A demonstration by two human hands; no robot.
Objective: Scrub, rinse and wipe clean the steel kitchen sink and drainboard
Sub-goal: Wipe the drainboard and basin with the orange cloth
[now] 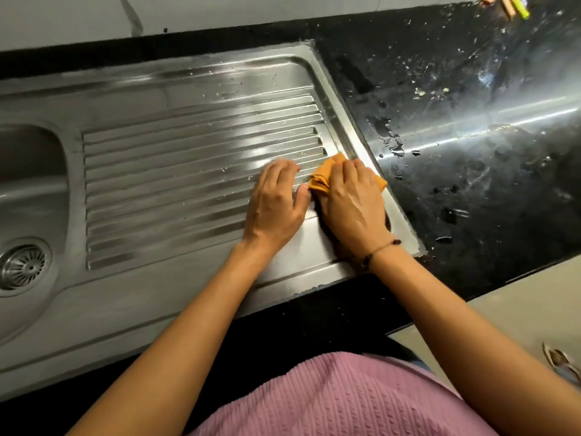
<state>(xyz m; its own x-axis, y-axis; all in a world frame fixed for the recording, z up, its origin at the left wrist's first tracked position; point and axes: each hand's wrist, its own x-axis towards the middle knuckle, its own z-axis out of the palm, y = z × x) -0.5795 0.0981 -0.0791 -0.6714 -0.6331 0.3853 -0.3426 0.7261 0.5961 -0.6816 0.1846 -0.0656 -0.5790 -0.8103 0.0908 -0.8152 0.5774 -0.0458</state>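
Because droplets still bead across the black, glossy tabletop (471, 121) at upper right, wiping outward may drag water back onto the ribbed steel drainboard (188, 158) at frame centre; grooves likely trap residue. Sink (28, 190) lies far left. Right hand (352, 199) bunches the folded orange cloth (323, 174); left hand (276, 206) presses flat, fingers relaxed.
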